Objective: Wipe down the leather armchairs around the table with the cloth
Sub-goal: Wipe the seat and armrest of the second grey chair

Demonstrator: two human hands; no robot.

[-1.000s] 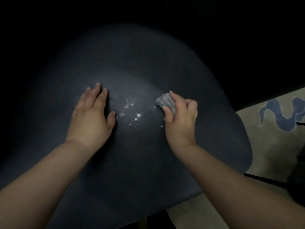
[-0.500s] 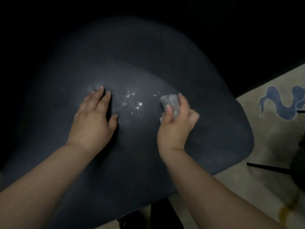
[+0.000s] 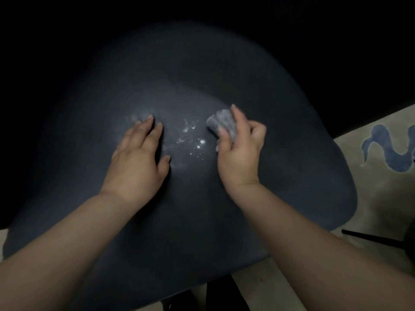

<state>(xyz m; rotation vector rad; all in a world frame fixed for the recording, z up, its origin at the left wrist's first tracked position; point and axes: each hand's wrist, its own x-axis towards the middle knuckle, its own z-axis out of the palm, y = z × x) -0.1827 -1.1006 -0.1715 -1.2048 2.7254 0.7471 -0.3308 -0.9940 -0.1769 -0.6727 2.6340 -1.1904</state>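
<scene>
A dark leather armchair seat (image 3: 280,180) fills most of the view. My left hand (image 3: 137,158) lies flat on it, palm down, fingers spread. My right hand (image 3: 239,151) grips a crumpled grey cloth (image 3: 221,123) pressed onto the leather, right of centre. Between the two hands a patch of white specks and wet streaks (image 3: 193,140) glistens on the seat. The back of the chair fades into darkness at the top.
A beige rug (image 3: 386,198) with a blue wavy pattern (image 3: 388,151) lies to the right of the seat. A thin black leg or rod (image 3: 370,239) crosses the rug at the lower right. Dark chair base parts (image 3: 224,297) show under the front edge.
My right hand has shifted the cloth slightly up and back along the seat beside the specks. My left hand has stayed flat in about the same spot.
</scene>
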